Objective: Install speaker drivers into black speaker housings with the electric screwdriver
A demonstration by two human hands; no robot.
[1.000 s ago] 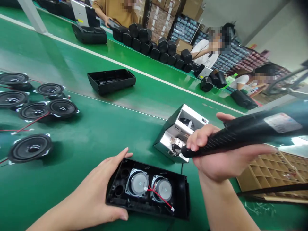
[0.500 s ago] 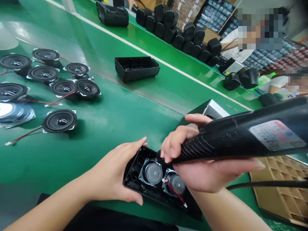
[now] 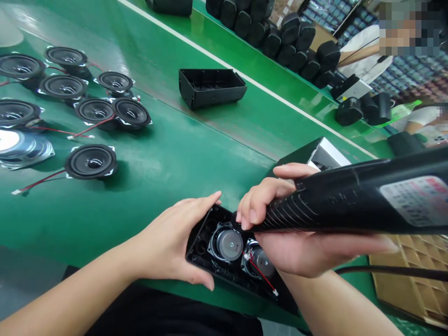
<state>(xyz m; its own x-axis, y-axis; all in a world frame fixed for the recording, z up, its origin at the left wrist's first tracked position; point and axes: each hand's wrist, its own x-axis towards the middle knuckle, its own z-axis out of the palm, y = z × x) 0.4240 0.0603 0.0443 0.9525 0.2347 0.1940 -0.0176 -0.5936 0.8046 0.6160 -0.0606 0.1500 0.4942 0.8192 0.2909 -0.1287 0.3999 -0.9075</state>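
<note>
At the near edge of the green bench, my left hand point(image 3: 177, 238) grips the left end of a black speaker housing point(image 3: 233, 274), thumb on the near side and fingers on the far side. Two speaker drivers sit inside with their magnets up: one driver point(image 3: 229, 245) shows whole, while my right hand partly covers the other driver point(image 3: 262, 263). A red lead point(image 3: 262, 275) with white plugs lies across the second. My right hand point(image 3: 290, 247) is wrapped round a black electric screwdriver point(image 3: 350, 198), its front end over the housing's far side. The bit is hidden.
Several loose speaker drivers point(image 3: 91, 161) with red leads lie on the left. An open black housing point(image 3: 213, 95) stands farther back. A silver-and-black box point(image 3: 315, 154) is behind my right hand; a cardboard divider point(image 3: 406, 280) lies right. Across the bench are stacked black parts point(image 3: 273, 44) and people.
The view has shifted, so the bench objects appear higher and slightly to the right. Both hands keep their grips, and the screwdriver stays over the housing's far side.
</note>
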